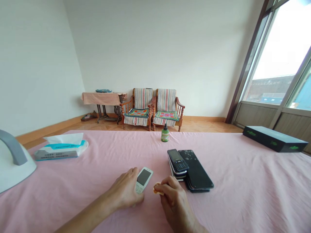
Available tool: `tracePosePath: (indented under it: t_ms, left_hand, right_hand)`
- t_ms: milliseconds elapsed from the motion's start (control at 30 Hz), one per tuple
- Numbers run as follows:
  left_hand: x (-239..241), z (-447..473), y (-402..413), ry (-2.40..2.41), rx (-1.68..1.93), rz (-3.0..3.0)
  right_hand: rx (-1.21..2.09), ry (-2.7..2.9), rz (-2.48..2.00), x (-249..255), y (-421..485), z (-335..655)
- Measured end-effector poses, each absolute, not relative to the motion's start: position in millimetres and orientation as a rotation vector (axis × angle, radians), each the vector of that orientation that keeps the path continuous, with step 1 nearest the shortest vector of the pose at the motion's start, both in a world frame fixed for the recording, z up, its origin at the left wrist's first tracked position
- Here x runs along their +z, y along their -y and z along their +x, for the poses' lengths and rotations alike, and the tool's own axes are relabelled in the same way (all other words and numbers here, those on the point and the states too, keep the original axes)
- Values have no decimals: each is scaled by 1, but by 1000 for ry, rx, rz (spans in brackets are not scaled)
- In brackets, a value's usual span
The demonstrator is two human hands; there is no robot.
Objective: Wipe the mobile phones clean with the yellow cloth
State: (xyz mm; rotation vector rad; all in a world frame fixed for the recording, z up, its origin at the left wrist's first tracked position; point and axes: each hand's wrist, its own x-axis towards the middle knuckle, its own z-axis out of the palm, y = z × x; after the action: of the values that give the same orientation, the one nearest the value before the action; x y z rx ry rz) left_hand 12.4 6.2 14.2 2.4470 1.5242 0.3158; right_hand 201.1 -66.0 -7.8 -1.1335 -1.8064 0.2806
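Observation:
My left hand (127,189) is closed around a white keypad phone (144,178), its dark screen tilted up and its lower keys partly covered by my thumb. Just to the right, my right hand (173,197) pinches a small wad (157,188), pale with an orange-brown part; its exact kind I cannot make out. The wad is close to the white phone but apart from it. Beyond my right hand lies a stack of phones with a dark keypad phone (178,160) on top. Beside that stack are black flat devices (197,171), one on another.
A green spray bottle (165,133) stands near the far edge of the pink cloth (233,194). At left are a tissue pack (60,149) and a white appliance with a grey handle (14,149). A black box (274,138) lies at right. Two chairs (143,108) stand by the wall.

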Motion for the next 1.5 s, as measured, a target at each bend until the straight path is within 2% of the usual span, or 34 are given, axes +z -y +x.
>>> tracePosePath:
  t_ms: [433,767,1000,1233,1500]
  left_hand:
    - [21,13,-8,-1440,374,2293]
    - [16,37,-15,-1218,643,1739]
    - [35,97,-17,-951,859,1371]
    - [40,153,-24,-924,982,1242]
    - [47,152,-8,-914,931,1280]
  right_hand:
    - [256,1783,-1100,-7,67,200]
    - [189,1690,-1058,4,72,205]
    - [-59,1234,-1169,22,65,255]
    - [133,1045,-1268,16,53,283]
    - [398,979,-1286,32,42,280]
